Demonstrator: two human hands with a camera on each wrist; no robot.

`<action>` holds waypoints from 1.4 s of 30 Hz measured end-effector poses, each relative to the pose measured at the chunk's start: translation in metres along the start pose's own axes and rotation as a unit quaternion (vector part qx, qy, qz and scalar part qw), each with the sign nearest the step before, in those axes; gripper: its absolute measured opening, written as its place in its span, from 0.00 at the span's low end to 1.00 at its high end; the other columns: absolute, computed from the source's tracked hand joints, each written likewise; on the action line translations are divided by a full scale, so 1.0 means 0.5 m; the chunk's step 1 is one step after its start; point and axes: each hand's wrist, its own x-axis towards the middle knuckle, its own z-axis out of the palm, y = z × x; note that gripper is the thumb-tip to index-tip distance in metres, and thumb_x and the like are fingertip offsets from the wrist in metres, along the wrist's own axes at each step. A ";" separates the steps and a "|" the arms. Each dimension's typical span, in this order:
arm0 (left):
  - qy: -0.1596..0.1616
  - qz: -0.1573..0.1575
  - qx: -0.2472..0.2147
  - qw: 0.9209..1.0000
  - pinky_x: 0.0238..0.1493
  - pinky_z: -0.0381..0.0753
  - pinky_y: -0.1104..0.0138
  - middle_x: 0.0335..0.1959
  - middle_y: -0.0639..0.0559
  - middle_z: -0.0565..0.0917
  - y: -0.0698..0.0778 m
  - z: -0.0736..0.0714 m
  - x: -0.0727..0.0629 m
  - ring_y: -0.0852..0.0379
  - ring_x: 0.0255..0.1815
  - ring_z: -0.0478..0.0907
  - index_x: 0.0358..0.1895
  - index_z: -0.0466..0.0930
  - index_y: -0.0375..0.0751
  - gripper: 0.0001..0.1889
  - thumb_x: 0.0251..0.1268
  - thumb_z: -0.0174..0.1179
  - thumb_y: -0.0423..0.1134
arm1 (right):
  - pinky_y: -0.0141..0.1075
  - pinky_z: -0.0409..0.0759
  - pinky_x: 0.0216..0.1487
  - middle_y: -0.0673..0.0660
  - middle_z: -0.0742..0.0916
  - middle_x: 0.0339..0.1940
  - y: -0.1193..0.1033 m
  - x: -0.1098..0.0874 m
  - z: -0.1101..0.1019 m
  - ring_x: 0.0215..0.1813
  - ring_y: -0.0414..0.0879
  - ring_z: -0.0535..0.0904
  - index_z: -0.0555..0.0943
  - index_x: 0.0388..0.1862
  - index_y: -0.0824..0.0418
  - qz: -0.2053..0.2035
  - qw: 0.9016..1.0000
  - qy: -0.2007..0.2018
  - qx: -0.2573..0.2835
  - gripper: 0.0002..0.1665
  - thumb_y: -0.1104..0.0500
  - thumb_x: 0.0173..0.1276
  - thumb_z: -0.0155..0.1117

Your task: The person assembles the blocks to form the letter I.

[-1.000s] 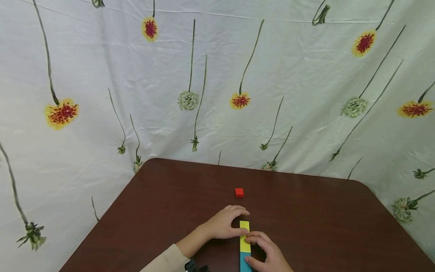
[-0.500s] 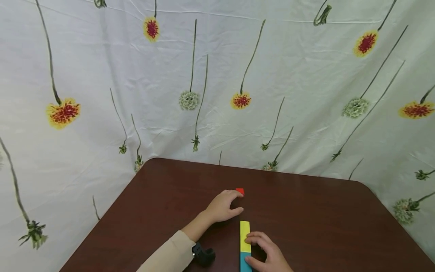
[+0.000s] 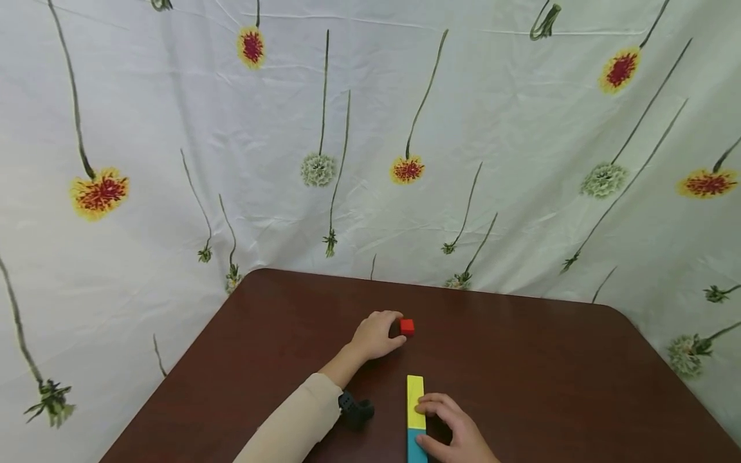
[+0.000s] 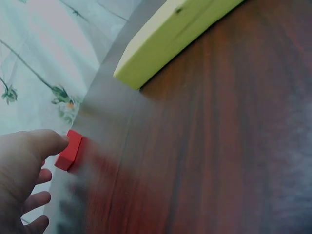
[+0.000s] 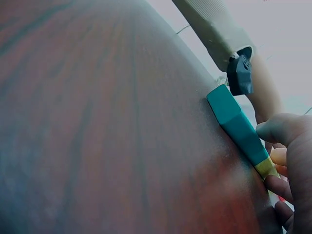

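My left hand (image 3: 373, 335) is beside a small red block (image 3: 408, 327) towards the back of the table, with thumb and fingers spread at its left side. In the left wrist view the thumb overlaps the red block (image 4: 69, 152). Nearer to me, a long yellow block (image 3: 415, 389) lies end to end with a teal block (image 3: 415, 444), making one straight row. My right hand (image 3: 454, 431) rests at the right side of this row, fingertips on the yellow block and thumb on the teal one. The near end of the teal block runs out of the head view.
The dark brown wooden table (image 3: 538, 366) has rounded far corners. Behind it hangs a pale cloth (image 3: 370, 128) printed with flowers. A black wrist device (image 3: 354, 408) is strapped at the left sleeve (image 3: 295, 418), close over the table.
My left hand has moved away from the yellow block, forward and to the left, up to the red block. The right hand and the row have stayed in place.
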 end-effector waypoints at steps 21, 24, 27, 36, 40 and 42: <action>-0.026 -0.037 -0.052 0.998 0.60 0.69 0.47 0.58 0.47 0.80 -0.007 0.015 0.033 0.44 0.60 0.73 0.60 0.78 0.42 0.23 0.62 0.67 0.42 | 0.36 0.74 0.56 0.56 0.78 0.57 -0.002 0.000 -0.005 0.57 0.41 0.74 0.80 0.56 0.55 0.028 0.999 -0.018 0.003 0.18 0.52 0.70 0.64; -0.025 -0.040 -0.053 0.997 0.60 0.68 0.46 0.57 0.47 0.80 -0.008 0.016 0.033 0.44 0.61 0.72 0.59 0.79 0.43 0.22 0.62 0.67 0.42 | 0.36 0.74 0.55 0.56 0.78 0.58 -0.004 0.000 -0.005 0.58 0.41 0.74 0.80 0.57 0.55 0.035 0.999 -0.022 0.006 0.18 0.52 0.70 0.63; -0.022 -0.040 -0.054 0.997 0.60 0.67 0.46 0.57 0.48 0.80 -0.010 0.018 0.032 0.44 0.61 0.71 0.59 0.79 0.43 0.21 0.63 0.67 0.42 | 0.37 0.74 0.55 0.57 0.78 0.58 -0.003 0.000 -0.005 0.58 0.41 0.74 0.80 0.57 0.55 0.029 0.999 -0.023 0.009 0.18 0.53 0.70 0.63; -0.006 -0.033 -0.076 0.997 0.59 0.66 0.45 0.58 0.46 0.80 -0.018 0.026 0.030 0.43 0.61 0.71 0.58 0.80 0.43 0.19 0.65 0.64 0.40 | 0.36 0.75 0.53 0.59 0.78 0.57 0.004 -0.001 -0.004 0.56 0.42 0.75 0.79 0.58 0.56 -0.001 1.000 -0.015 0.008 0.18 0.56 0.70 0.64; 0.001 -0.031 -0.086 0.996 0.59 0.66 0.44 0.57 0.45 0.80 -0.021 0.029 0.030 0.42 0.60 0.71 0.57 0.80 0.42 0.18 0.65 0.65 0.39 | 0.36 0.75 0.53 0.58 0.78 0.57 0.001 -0.001 -0.005 0.56 0.41 0.75 0.79 0.58 0.56 0.004 1.000 -0.016 0.009 0.18 0.55 0.70 0.64; 0.003 -0.032 -0.091 0.995 0.60 0.65 0.44 0.57 0.45 0.80 -0.021 0.029 0.031 0.42 0.60 0.71 0.57 0.80 0.41 0.18 0.65 0.65 0.38 | 0.36 0.75 0.54 0.58 0.78 0.57 0.000 -0.001 -0.005 0.57 0.41 0.74 0.79 0.57 0.56 0.007 1.000 -0.016 0.007 0.18 0.55 0.70 0.64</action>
